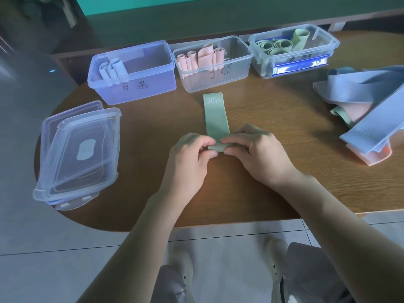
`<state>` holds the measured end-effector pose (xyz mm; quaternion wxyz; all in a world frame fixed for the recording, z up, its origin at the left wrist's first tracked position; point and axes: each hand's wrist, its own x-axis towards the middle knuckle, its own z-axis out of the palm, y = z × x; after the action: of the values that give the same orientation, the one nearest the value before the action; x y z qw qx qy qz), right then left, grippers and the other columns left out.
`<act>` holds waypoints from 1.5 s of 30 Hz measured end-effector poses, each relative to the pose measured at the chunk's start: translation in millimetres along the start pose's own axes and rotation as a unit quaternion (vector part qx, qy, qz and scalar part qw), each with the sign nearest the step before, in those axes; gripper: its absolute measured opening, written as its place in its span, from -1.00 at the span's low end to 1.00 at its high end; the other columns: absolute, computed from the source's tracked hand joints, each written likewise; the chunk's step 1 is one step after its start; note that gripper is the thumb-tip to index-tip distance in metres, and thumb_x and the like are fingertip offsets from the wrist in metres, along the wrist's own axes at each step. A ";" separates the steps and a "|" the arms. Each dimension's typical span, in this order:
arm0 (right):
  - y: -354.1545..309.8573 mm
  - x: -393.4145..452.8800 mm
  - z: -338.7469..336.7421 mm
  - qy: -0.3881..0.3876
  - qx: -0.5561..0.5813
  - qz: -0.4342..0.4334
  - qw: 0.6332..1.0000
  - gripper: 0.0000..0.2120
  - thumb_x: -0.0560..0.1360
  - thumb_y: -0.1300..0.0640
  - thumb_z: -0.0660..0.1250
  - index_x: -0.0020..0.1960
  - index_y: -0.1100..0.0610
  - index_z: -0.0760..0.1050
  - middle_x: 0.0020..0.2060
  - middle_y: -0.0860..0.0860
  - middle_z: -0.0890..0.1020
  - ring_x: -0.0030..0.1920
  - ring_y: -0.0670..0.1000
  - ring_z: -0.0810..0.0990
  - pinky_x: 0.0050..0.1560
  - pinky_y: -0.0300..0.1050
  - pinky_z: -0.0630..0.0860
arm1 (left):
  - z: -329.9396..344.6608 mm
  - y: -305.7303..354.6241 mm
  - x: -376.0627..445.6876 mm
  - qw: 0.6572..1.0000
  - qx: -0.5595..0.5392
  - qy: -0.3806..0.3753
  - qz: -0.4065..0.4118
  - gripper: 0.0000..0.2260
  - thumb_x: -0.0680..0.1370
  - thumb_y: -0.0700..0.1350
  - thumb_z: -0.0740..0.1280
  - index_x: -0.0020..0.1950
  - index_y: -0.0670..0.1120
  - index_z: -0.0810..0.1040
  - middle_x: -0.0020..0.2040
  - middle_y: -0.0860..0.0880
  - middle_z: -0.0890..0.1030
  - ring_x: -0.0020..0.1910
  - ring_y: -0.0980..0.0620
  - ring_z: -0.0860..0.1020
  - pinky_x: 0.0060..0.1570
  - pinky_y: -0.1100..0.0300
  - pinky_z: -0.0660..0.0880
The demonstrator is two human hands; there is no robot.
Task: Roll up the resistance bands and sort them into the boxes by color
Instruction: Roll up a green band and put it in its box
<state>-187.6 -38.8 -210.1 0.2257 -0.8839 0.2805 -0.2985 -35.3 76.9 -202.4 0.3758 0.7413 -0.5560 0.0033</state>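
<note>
We roll green band [216,119], flat mid-table, "30 LB" end far. Left hand [191,154] and right hand [255,149] both pinch small roll started at near end. Next, we judge: roll away evenly, keep tight, then right box [294,50] with green rolls. Wood table [284,189]; tiled floor, teal wall.
</note>
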 end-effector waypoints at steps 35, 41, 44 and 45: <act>-9.3 -21.5 -17.2 -0.011 0.064 0.026 0.998 -0.91 0.53 0.02 0.46 -0.02 0.02 0.66 -0.14 -0.18 0.56 -0.20 -0.17 0.52 -0.15 -0.42 0.37 | -3.3 0.8 -19.0 1.000 -0.010 -0.007 0.021 -0.82 0.52 -0.09 0.51 0.09 -0.08 0.72 0.02 0.00 0.67 -0.03 0.07 0.59 -0.04 0.18 0.59; -5.1 -20.1 -20.2 -0.023 0.040 0.017 0.999 -0.80 0.44 0.09 0.56 0.05 0.05 0.69 -0.11 -0.18 0.54 -0.17 -0.28 0.51 -0.09 -0.51 0.34 | 2.2 -0.2 -15.2 0.999 -0.015 0.024 0.031 -0.83 0.50 -0.16 0.51 0.07 -0.15 0.73 0.01 -0.09 0.63 -0.05 0.12 0.51 -0.04 0.26 0.50; -4.9 -17.8 -18.2 -0.014 0.032 0.008 0.999 -0.81 0.46 0.09 0.54 0.05 0.09 0.70 -0.17 -0.18 0.55 -0.19 -0.32 0.51 -0.10 -0.53 0.32 | 3.1 2.9 -16.2 0.998 -0.023 0.045 0.032 -0.85 0.50 -0.18 0.52 0.06 -0.13 0.72 -0.01 -0.04 0.66 -0.05 0.13 0.55 -0.06 0.26 0.54; -5.0 -17.0 -17.9 -0.011 0.031 0.007 0.999 -0.81 0.47 0.08 0.53 0.05 0.10 0.70 -0.18 -0.18 0.55 -0.20 -0.33 0.51 -0.10 -0.54 0.32 | 2.5 3.5 -16.3 0.998 -0.024 0.046 0.041 -0.88 0.50 -0.18 0.52 0.03 -0.12 0.71 -0.03 -0.02 0.67 -0.06 0.13 0.57 -0.07 0.24 0.55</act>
<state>-208.8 -28.5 -201.2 0.2585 -0.8776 0.2747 -0.2959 -45.5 88.5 -209.2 0.4181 0.7078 -0.5680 0.0390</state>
